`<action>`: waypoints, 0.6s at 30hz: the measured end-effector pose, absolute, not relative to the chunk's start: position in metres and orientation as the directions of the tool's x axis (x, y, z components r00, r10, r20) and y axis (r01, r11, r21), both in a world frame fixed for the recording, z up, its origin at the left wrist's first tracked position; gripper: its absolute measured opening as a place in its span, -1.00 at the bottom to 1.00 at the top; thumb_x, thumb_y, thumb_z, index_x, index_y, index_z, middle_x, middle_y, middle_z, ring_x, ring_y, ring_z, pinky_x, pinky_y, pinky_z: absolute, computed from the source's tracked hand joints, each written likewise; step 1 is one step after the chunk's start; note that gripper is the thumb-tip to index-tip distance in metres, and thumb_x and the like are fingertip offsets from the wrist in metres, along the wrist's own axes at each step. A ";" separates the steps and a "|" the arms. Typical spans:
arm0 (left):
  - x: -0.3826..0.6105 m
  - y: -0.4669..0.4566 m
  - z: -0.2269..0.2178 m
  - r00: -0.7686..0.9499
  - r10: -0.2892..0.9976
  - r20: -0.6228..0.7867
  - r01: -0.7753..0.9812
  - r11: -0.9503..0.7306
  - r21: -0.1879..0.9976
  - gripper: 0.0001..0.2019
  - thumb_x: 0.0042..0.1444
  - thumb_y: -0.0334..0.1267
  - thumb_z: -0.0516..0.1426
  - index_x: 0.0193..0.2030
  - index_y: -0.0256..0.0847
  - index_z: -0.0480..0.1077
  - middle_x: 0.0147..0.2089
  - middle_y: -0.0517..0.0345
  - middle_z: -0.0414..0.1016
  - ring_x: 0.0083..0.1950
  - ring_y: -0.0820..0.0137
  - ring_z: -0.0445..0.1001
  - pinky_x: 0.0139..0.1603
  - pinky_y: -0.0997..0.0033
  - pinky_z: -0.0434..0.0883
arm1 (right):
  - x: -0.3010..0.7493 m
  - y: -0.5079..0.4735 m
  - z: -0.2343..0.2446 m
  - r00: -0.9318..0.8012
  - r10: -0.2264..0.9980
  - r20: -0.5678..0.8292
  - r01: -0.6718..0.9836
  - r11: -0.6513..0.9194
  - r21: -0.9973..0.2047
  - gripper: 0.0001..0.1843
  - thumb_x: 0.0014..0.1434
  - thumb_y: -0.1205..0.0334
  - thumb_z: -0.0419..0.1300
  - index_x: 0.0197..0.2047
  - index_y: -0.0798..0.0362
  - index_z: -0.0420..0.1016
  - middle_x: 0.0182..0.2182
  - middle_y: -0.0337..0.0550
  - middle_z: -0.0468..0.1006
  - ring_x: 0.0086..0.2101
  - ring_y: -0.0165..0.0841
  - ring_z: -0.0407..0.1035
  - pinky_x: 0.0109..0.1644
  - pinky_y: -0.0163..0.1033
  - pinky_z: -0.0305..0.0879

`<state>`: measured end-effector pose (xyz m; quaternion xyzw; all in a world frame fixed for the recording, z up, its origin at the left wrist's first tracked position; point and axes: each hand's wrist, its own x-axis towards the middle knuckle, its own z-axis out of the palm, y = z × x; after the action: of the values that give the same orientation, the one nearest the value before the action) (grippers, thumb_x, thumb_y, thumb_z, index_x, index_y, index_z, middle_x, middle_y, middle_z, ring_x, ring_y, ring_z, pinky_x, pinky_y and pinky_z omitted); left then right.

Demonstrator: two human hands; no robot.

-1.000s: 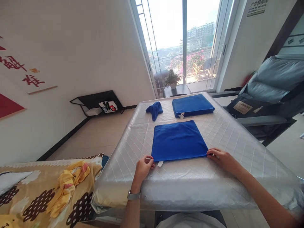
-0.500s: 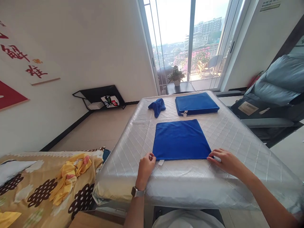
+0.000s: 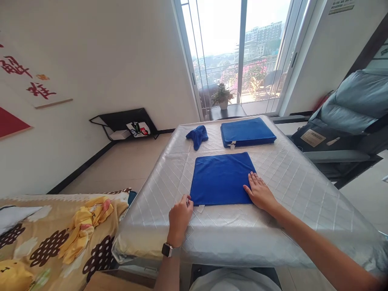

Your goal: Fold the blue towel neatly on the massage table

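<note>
A folded blue cloth lies flat on the silver quilted table in front of me. My left hand pinches its near left corner, fingers closed, beside a small white tag. My right hand rests flat and open on the cloth's right near part, fingers spread. Farther back sits a stack of folded blue cloths, and to its left a crumpled blue cloth.
A patterned yellow and brown blanket lies at lower left beside the table. A grey recliner chair stands at right. A potted plant sits by the glass balcony door; a black low shelf stands against the left wall.
My right hand left the cloth's near right corner and moved left onto the cloth, now lying flat. The left hand stays at the near left corner.
</note>
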<state>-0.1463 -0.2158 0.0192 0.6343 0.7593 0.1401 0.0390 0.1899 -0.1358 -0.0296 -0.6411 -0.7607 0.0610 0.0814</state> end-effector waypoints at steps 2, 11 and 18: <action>-0.128 -0.205 0.031 -0.166 0.967 0.191 0.940 0.097 0.327 -0.78 0.33 -0.31 0.03 -0.03 -0.16 0.49 -0.23 0.00 0.62 -0.24 0.20 0.59 -0.27 0.36 0.34 | 0.191 -0.136 -0.031 -0.157 0.986 0.053 0.967 0.165 -0.195 -0.17 0.42 -0.13 -0.27 0.50 0.33 -0.03 0.48 0.13 -0.09 0.44 -0.17 -0.22 0.50 -0.01 -0.21; 0.055 -0.131 0.018 0.629 0.701 0.335 0.665 -0.709 0.234 -0.50 0.45 -0.04 -0.10 0.35 -0.29 0.28 0.39 -0.13 0.31 0.42 0.20 0.24 0.41 0.16 0.18 | 0.197 -0.137 -0.045 -0.206 0.969 0.137 0.960 0.227 -0.164 -0.29 0.35 0.22 -0.15 0.50 0.30 -0.02 0.45 0.10 0.04 0.44 -0.13 -0.16 0.49 0.01 -0.14; 0.021 -0.128 -0.009 0.560 0.811 0.170 0.779 -0.585 0.224 -0.29 0.44 0.14 -0.28 0.50 -0.35 0.04 0.53 -0.12 0.03 0.56 0.21 -0.08 0.53 0.09 -0.08 | 0.193 -0.136 -0.042 -0.158 0.977 0.143 0.968 0.182 -0.172 -0.26 0.40 0.04 -0.19 0.50 0.32 -0.01 0.45 0.17 0.02 0.43 -0.11 -0.14 0.48 0.02 -0.12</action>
<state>0.0214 -0.1279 -0.0092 0.8810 0.4512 0.1282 0.0617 0.1930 -0.1364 -0.0416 -0.6392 -0.7608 0.0201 0.1108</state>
